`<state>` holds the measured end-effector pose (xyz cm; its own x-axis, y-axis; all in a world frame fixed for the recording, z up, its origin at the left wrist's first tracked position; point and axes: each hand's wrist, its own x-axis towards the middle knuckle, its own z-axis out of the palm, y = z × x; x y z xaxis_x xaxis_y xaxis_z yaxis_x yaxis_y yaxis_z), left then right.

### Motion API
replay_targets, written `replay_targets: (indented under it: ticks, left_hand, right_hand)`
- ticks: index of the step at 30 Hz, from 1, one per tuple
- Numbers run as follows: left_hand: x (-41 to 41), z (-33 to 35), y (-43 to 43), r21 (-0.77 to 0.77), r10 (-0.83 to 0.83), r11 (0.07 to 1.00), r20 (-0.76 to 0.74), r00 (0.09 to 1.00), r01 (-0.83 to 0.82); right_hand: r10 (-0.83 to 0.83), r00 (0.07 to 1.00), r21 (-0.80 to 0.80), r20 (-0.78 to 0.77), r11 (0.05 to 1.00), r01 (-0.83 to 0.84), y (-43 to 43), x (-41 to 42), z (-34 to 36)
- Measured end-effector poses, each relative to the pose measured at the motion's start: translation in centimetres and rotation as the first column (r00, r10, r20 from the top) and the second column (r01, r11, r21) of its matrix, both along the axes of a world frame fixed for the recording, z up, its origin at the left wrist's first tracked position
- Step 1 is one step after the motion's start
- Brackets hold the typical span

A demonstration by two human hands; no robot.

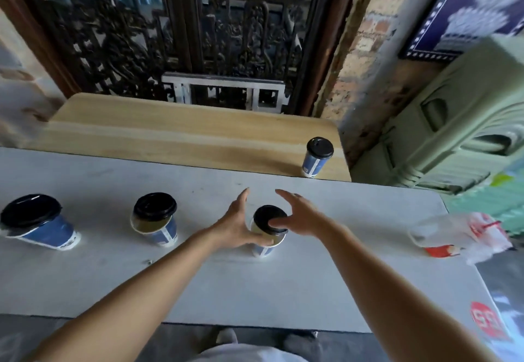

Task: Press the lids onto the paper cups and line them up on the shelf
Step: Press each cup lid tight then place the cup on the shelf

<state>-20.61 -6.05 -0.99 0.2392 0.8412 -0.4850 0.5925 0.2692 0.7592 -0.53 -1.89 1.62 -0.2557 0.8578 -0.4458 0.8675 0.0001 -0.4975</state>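
**Surface.** Pale grey tabletop [113, 276], scuffed, with a red round sticker [486, 320] at its near right corner. Behind it and touching its far edge ran a light wooden shelf [170, 140].

**Room.** Dark carved wooden screen [198, 35] behind the shelf, with a white metal frame [224, 89] at its foot. Bare brick wall [365, 50] stood to the right, then a blue poster [467, 7] and a pale green plastic case [453, 123].

**Cups.**
- One blue-and-white paper cup, lid fully on [316, 157], stood upright at the right end of the shelf.
- Centre cup [266, 244] stood on the tabletop between the hands. Its black lid [268, 218] sat askew, leaving the near rim uncovered.
- Second cup [156, 225] stood to the left, well apart, its lid [155, 205] likewise off-centre.
- Third cup [42, 228] stood at the far left edge, its lid [29, 211] resting loosely on top.

**Hands.**
- Left hand [238, 225] lay against the left side of the centre cup. Its fingers [243, 196] were straight and together, pointing away, and its thumb lay along the cup's near rim.
- Right hand [303, 217] hovered at the cup's right. Its fingers [283, 193] were spread and extended, and its thumb rested on the lid.

**Other.** A crumpled plastic bag [465, 234] with red print lay at the right end of the tabletop.
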Motion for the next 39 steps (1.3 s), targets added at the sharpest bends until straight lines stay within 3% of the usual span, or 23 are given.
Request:
replay_targets:
  ticks: [6, 11, 16, 33, 39]
  left_hand:
    - [1.3, -3.5, -1.6, 0.091, -0.038, 0.995, 0.013, 0.999, 0.037]
    - [2.6, -5.3, -2.2, 0.118, 0.141, 0.982, 0.073, 0.987, -0.149]
    - [2.7, -6.6, -2.3, 0.129, 0.186, 0.971, 0.103, 0.977, -0.199]
    - [2.5, -7.3, -2.5, 0.149, 0.213, 0.956, 0.238, 0.948, -0.252]
    - [2.1, -7.0, -2.6, 0.067, 0.238, 0.959, 0.339, 0.910, -0.276]
  right_hand:
    - [-0.001, 1.000, 0.006, 0.028, 1.000, 0.001, -0.7, -1.7, -0.3]
    - [-0.032, 0.999, 0.032, 0.025, 0.999, 0.031, -1.4, -2.1, -0.8]
    - [-0.010, 0.998, 0.037, 0.066, 0.999, 0.007, -1.8, -1.8, 0.1]
    - [0.272, 0.934, 0.143, 0.230, 0.940, -0.309, -3.1, -3.0, -0.1]
    - [0.239, 0.949, 0.166, 0.208, 0.947, -0.275, -3.5, -2.6, 0.1]
